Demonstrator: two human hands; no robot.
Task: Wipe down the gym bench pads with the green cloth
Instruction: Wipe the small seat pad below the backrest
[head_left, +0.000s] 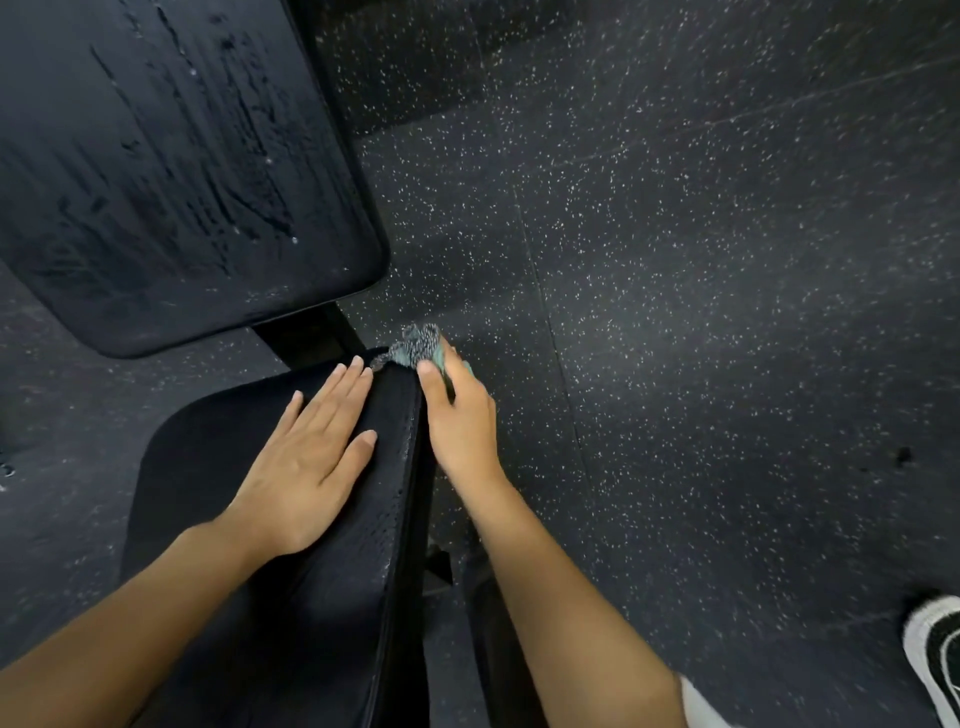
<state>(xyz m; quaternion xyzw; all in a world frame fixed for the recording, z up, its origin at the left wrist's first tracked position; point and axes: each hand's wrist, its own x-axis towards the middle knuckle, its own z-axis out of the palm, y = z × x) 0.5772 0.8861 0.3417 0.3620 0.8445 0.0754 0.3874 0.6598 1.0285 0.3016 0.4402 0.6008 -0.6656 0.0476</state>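
Back pad (182, 171) streaked wet, probably wiped. Seat pad (291, 561) edge in progress: right hand (460, 421) clutching cloth (415, 349) at corner; left hand (306, 467) flat, fingers straight, pressing its top

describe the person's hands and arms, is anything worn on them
Both forearms are bare, with no sleeves in view. The left hand and right hand wear no gloves, and no rings, watch or bands show. The fingernails look short and unpainted.

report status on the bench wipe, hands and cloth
Left hand flat on the near pad. Right hand grips green cloth at that pad's far right corner. Far pad streaked wet. Nothing blocking.
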